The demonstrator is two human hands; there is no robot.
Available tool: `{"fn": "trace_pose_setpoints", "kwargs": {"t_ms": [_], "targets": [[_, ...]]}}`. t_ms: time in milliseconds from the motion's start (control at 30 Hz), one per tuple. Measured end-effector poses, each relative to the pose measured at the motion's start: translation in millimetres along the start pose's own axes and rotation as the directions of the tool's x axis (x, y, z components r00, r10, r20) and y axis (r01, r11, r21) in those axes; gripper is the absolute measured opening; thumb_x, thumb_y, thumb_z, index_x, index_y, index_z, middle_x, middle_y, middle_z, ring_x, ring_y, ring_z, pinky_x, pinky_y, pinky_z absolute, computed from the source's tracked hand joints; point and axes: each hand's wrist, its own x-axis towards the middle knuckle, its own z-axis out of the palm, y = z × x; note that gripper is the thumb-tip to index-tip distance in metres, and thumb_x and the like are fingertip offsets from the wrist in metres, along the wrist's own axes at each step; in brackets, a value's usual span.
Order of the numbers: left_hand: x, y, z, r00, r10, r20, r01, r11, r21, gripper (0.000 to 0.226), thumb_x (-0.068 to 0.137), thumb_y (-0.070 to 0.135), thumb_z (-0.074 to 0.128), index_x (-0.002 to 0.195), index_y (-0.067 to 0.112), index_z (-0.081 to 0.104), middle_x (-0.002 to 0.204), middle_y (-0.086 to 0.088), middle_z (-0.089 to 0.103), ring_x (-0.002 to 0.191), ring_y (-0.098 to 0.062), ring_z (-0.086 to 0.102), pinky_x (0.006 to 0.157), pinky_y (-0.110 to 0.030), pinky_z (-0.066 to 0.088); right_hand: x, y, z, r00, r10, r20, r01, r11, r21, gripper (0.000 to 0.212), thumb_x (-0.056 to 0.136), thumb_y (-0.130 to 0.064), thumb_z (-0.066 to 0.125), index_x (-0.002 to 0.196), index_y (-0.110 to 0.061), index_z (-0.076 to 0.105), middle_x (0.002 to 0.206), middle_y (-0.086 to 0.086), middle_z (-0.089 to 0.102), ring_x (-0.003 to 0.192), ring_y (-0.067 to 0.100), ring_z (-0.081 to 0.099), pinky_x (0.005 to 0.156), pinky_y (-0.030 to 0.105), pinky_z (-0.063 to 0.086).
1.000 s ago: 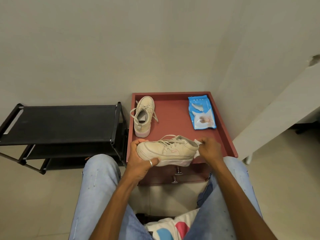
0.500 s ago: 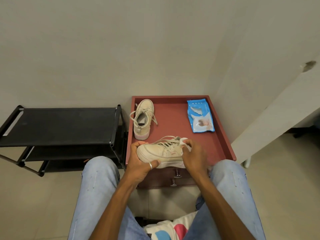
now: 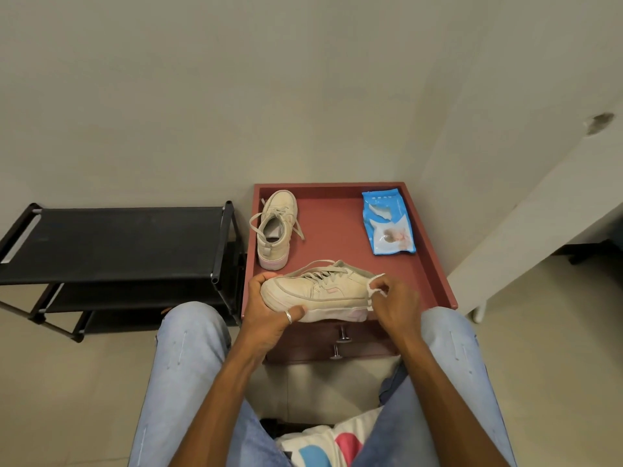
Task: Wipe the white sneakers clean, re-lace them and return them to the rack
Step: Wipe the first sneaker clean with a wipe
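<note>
A white sneaker [image 3: 320, 291] lies on its side over the front edge of the red cabinet top [image 3: 340, 237], toe to the left. My left hand [image 3: 269, 308] grips its toe, thumb under the sole. At the heel, my right hand [image 3: 394, 301] pinches a white wipe [image 3: 376, 288] against the shoe. The second sneaker [image 3: 276, 227] stands upright at the back left of the cabinet top, its laces loose.
A blue pack of wipes [image 3: 387, 224] lies at the back right of the cabinet top. A black shoe rack [image 3: 114, 244] with bare shelves stands to the left. A wall rises behind, and a white door or panel [image 3: 539, 224] stands to the right. My knees flank the cabinet drawers.
My right hand with the wipe slid from the heel to the middle of the sneaker, then back to the heel. The left hand kept its hold on the toe.
</note>
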Motion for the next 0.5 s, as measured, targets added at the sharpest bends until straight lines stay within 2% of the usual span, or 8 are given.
{"fn": "trace_pose_setpoints", "kwargs": {"t_ms": [100, 167, 267, 367, 500], "targets": [[0, -1, 0, 1.0, -0.003, -0.003, 0.003, 1.0, -0.004, 0.077, 0.066, -0.004, 0.088, 0.123, 0.028, 0.046, 0.115, 0.002, 0.061, 0.103, -0.013, 0.064, 0.078, -0.027, 0.058, -3, -5, 1, 0.999, -0.038, 0.002, 0.038, 0.998, 0.048, 0.02, 0.085, -0.004, 0.059, 0.088, -0.021, 0.07, 0.09, -0.006, 0.067, 0.086, 0.012, 0.061, 0.072, 0.02, 0.044], [0, -1, -1, 1.0, 0.003, 0.014, -0.003, 1.0, 0.01, 0.077, 0.067, -0.005, 0.087, 0.123, 0.029, 0.046, 0.116, 0.002, 0.06, 0.104, -0.013, 0.063, 0.076, -0.025, 0.057, -7, -12, 8, 0.991, -0.134, -0.018, 0.135, 0.989, 0.061, 0.02, 0.086, -0.003, 0.06, 0.096, -0.016, 0.071, 0.095, -0.008, 0.066, 0.088, 0.007, 0.057, 0.074, 0.009, 0.038], [0, -2, -1, 0.999, 0.02, 0.033, -0.021, 0.999, 0.039, 0.079, 0.065, -0.004, 0.089, 0.124, 0.027, 0.045, 0.118, 0.001, 0.06, 0.107, -0.013, 0.063, 0.077, -0.024, 0.058, -10, -21, 18, 0.961, -0.273, -0.051, 0.276, 0.96, 0.053, 0.023, 0.084, 0.001, 0.06, 0.094, -0.017, 0.071, 0.096, -0.009, 0.067, 0.088, 0.006, 0.058, 0.075, -0.003, 0.033], [-1, -1, -1, 0.999, 0.015, 0.034, -0.017, 0.999, 0.033, 0.079, 0.066, -0.004, 0.089, 0.125, 0.025, 0.044, 0.119, 0.0, 0.059, 0.108, -0.013, 0.062, 0.077, -0.023, 0.058, -8, -25, 23, 0.951, -0.305, -0.052, 0.307, 0.951, 0.037, 0.022, 0.087, -0.002, 0.059, 0.095, -0.019, 0.07, 0.1, -0.005, 0.069, 0.092, 0.01, 0.06, 0.076, 0.003, 0.035], [0, 0, 0, 0.999, 0.018, 0.031, -0.019, 0.999, 0.032, 0.079, 0.066, -0.004, 0.089, 0.125, 0.024, 0.044, 0.119, 0.0, 0.059, 0.108, -0.014, 0.062, 0.075, -0.021, 0.057, -10, -25, 20, 0.951, -0.302, -0.063, 0.3, 0.953, -0.046, 0.025, 0.085, 0.0, 0.058, 0.097, -0.018, 0.071, 0.103, -0.001, 0.069, 0.095, 0.019, 0.06, 0.077, 0.025, 0.047]]}}
